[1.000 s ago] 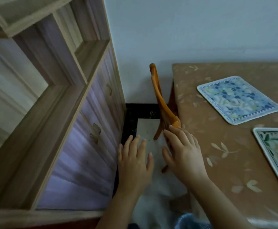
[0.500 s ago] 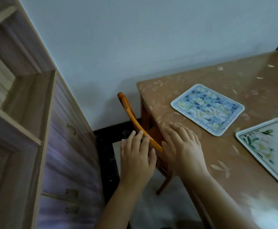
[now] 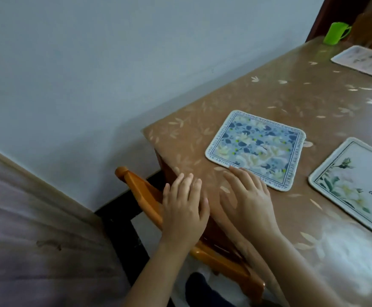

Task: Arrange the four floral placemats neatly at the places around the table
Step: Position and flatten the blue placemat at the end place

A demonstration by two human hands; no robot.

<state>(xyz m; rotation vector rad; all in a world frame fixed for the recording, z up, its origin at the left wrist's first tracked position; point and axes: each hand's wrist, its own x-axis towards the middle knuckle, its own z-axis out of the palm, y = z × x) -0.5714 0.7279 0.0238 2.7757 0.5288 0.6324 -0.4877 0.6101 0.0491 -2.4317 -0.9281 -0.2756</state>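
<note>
Two hands shown spread, nothing held: left hand (image 3: 184, 203), right hand (image 3: 248, 197) | blue floral placemat (image 3: 255, 149) laid near bench (image 3: 269, 96) corner | judged light, limp; best pinched at near edge.

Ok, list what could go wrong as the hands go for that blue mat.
1. The blue mat lies askew near the table corner; a quick push from the right hand could slide it further askew.
2. The tablecloth looks glossy, so the mat may skid rather than turn.
3. The left hand hovers over the chair back and might knock it.
</note>
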